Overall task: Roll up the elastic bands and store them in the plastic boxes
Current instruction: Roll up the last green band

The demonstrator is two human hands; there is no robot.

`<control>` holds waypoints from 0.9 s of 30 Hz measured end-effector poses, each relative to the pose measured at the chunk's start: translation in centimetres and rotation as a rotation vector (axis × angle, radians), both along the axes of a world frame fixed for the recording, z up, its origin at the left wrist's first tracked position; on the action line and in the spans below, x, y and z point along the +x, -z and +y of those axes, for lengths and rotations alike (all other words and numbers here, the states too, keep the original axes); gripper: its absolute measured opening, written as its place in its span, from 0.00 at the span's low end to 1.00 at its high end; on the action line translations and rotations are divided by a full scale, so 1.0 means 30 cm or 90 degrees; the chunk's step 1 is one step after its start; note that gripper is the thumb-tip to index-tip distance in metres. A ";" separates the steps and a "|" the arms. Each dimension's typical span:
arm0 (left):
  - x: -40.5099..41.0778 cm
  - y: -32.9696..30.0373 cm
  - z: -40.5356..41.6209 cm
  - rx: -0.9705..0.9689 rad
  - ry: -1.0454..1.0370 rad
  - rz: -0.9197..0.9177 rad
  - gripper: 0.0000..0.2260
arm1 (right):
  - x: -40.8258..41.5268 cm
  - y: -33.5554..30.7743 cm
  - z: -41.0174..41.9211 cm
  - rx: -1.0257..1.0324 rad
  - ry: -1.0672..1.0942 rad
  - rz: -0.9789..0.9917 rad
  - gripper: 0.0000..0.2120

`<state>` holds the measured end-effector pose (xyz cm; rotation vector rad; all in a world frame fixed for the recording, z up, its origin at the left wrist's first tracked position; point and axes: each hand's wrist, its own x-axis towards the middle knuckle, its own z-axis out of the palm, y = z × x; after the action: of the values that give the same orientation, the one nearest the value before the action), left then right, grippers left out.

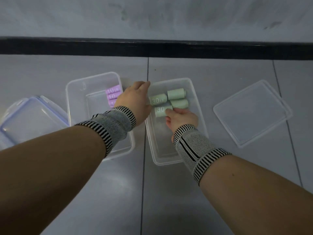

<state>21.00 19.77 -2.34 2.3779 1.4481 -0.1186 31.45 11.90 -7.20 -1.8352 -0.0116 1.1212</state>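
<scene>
Two clear plastic boxes stand side by side on the grey tiled floor. The left box (74, 99) holds several rolled purple bands (112, 95) marked 10 LB at its far right. The right box (194, 102) holds several rolled green bands marked 30 LB at its far end. My right hand (182, 118) reaches into the right box and its fingers hold the nearest green roll (160, 111). My left hand (133, 100) lies over the gap between the boxes, fingers curled at the right box's far left rim; what they grip is hidden.
A clear flat lid (252, 112) lies on the floor to the right of the boxes. A bluish lid with clips (28, 119) lies at the far left. A black skirting strip (152, 48) runs along the wall behind. Both wrists wear striped knit braces.
</scene>
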 end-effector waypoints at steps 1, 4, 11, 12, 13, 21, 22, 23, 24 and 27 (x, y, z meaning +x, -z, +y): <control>-0.007 0.002 -0.013 0.003 0.007 -0.002 0.30 | -0.009 0.005 -0.008 -0.001 0.000 -0.003 0.06; -0.024 0.010 -0.050 0.003 0.036 -0.008 0.31 | -0.025 0.027 -0.032 -0.006 0.015 -0.003 0.08; -0.011 0.022 -0.074 0.041 0.071 0.020 0.39 | -0.043 0.072 -0.049 -0.045 0.012 -0.044 0.06; 0.002 0.026 -0.064 0.045 0.074 0.039 0.41 | -0.040 0.073 -0.049 -0.049 0.010 -0.040 0.07; 0.017 0.031 -0.057 0.043 0.076 0.058 0.43 | -0.038 0.075 -0.048 -0.052 0.012 -0.032 0.09; 0.045 0.075 -0.065 0.031 0.044 0.074 0.44 | -0.041 0.086 -0.046 -0.033 0.022 -0.015 0.08; 0.044 0.078 -0.065 0.031 0.041 0.069 0.44 | -0.044 0.087 -0.047 -0.034 0.022 -0.019 0.08; 0.043 0.081 -0.066 0.033 0.040 0.068 0.44 | -0.047 0.088 -0.049 -0.036 0.023 -0.022 0.09; 0.044 0.082 -0.067 0.034 0.040 0.067 0.44 | -0.048 0.088 -0.050 -0.039 0.022 -0.024 0.09; 0.045 0.085 -0.067 0.032 0.042 0.069 0.43 | -0.046 0.091 -0.051 -0.041 0.016 -0.020 0.07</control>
<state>22.35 17.76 -4.88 2.4955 1.4371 -0.2344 30.05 10.37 -9.91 -1.9058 0.0301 1.0861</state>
